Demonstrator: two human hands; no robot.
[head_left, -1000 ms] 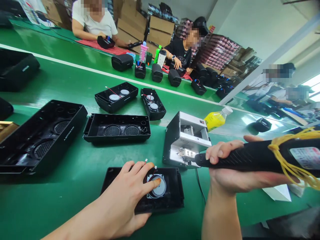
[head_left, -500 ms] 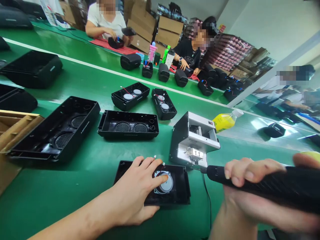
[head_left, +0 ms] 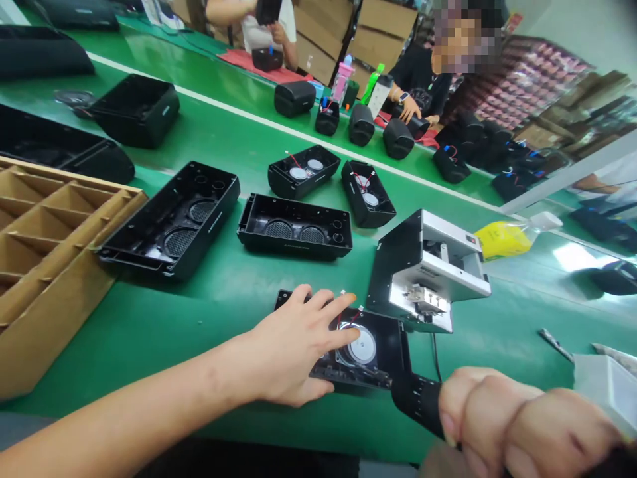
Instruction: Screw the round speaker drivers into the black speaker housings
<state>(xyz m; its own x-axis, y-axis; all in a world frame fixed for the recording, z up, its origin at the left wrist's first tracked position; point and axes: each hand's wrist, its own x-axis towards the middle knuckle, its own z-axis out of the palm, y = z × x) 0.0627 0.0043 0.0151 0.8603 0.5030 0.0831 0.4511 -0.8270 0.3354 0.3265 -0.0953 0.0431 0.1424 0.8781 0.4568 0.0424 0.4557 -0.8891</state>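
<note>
Directly ahead lies a black speaker housing [head_left: 389,332] with a round white-backed speaker driver [head_left: 363,345] in it. My left hand [head_left: 303,345] holds the housing across its width, fingers spread over the inside and thumb at the near wall. One fingertip touches the driver's edge. My right hand [head_left: 517,418] is wrapped round a black electric screwdriver [head_left: 418,401]. Its bit points left into the housing, at the driver's near rim; the tip's exact contact is hard to make out. Thin red wires with white plugs [head_left: 360,309] rise beside my fingers.
A screw feeder [head_left: 432,272] stands just behind the housing, a yellow-labelled bottle [head_left: 507,239] beyond it. More open housings [head_left: 298,229] lie farther back. At left is a divided cardboard box [head_left: 60,318]. Two people work across the green table [head_left: 199,358].
The screwdriver has moved from the screw feeder to the driver's near rim inside the housing. My left hand remains on the housing. The view has shifted left.
</note>
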